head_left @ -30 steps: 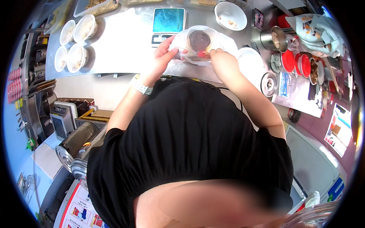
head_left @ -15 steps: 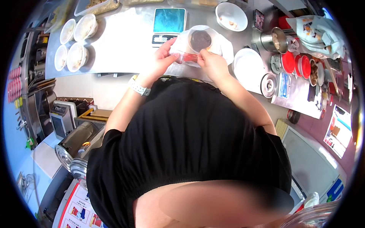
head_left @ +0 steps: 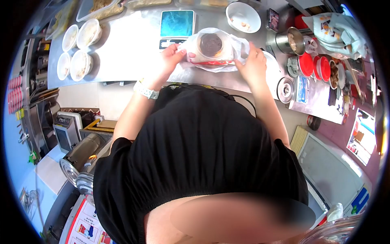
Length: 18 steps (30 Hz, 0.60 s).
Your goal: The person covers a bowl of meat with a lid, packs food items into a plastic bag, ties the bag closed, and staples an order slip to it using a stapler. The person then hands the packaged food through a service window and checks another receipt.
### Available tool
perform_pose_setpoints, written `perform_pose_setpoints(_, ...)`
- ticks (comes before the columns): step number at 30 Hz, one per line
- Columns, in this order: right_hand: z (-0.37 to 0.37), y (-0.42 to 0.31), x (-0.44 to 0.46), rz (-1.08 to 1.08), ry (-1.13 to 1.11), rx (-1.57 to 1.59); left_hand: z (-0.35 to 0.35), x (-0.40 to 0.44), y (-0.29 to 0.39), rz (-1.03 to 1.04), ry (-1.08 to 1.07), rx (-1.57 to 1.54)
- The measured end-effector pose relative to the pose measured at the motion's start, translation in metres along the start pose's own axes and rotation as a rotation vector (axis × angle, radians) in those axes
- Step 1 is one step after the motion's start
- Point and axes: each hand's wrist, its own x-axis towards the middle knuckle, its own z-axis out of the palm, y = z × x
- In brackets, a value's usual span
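A clear round tub [head_left: 211, 44] with dark contents sits within a thin white plastic bag [head_left: 239, 46] near the table's front edge. Across the bag's near side, in front of the tub, lies a red-and-white packet [head_left: 213, 62]. My left hand [head_left: 170, 59] pinches the bag's left edge between thumb and fingers. On the opposite side, my right hand [head_left: 253, 63] holds the bag's right edge, its thumb by the packet's end. Just behind the bag stands a digital scale [head_left: 177, 23] with a blue-green top.
Several lidded white tubs [head_left: 81, 65] stand at the left of the metal table [head_left: 122, 44]. A white bowl [head_left: 243, 18] with small scraps is at the back. Right of my hand are a white round thing [head_left: 272, 65], a steel pot [head_left: 290, 40] and red lids [head_left: 323, 68].
My right hand has left the packet and moved right to the bag's edge. My left hand has shifted slightly left, and the bag is spread wider around the tub.
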Motion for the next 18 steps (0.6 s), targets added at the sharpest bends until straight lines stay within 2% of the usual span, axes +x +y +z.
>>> perform_pose_setpoints(2, 0.032, 0.038, 0.006, 0.462, -0.533, 0.521, -0.001, 0.007, 0.005, 0.027, 0.085, -0.204)
perform_pose_setpoints(3, 0.039, 0.050, 0.002, 0.462, -0.527, 0.521, -0.001, 0.008, 0.007, 0.032, 0.082, -0.203)
perform_pose_setpoints(5, 0.049, 0.067, -0.001, 0.755, -0.492, 1.900, 0.001, 0.007, 0.012, 0.102, 0.128, -0.123)
perform_pose_setpoints(6, 0.026, 0.048, -0.003, 0.801, -0.487, 1.796, 0.003, 0.006, 0.010, 0.117, 0.138, -0.092)
perform_pose_setpoints(7, 0.024, 0.046, -0.012, 0.816, -0.559, 1.921, 0.003, 0.007, 0.007, 0.120, 0.131, -0.089)
perform_pose_setpoints(9, 0.022, 0.039, -0.017, 0.994, -0.488, 1.937, 0.004, 0.015, 0.012, 0.157, 0.200, -0.075)
perform_pose_setpoints(10, 0.023, 0.037, -0.010, 0.810, -0.424, 1.999, 0.010, 0.019, 0.017, 0.183, 0.231, 0.022)
perform_pose_setpoints(11, 0.024, 0.032, -0.005, 0.817, -0.421, 1.999, 0.019, 0.024, 0.021, 0.179, 0.226, 0.024)
perform_pose_setpoints(13, 0.007, 0.005, 0.020, 0.789, -0.460, 1.842, 0.037, 0.031, 0.031, 0.201, 0.047, 0.017)
perform_pose_setpoints(15, 0.002, 0.000, 0.024, 0.719, -0.474, 1.772, 0.039, 0.029, 0.037, 0.201, 0.036, 0.033)
perform_pose_setpoints(17, -0.004, 0.007, 0.012, 0.638, -0.508, 1.625, 0.028, 0.015, 0.037, 0.137, 0.112, 0.257)
perform_pose_setpoints(18, 0.011, 0.022, 0.000, 0.609, -0.527, 1.535, 0.022, 0.014, 0.028, 0.181, 0.108, 0.245)
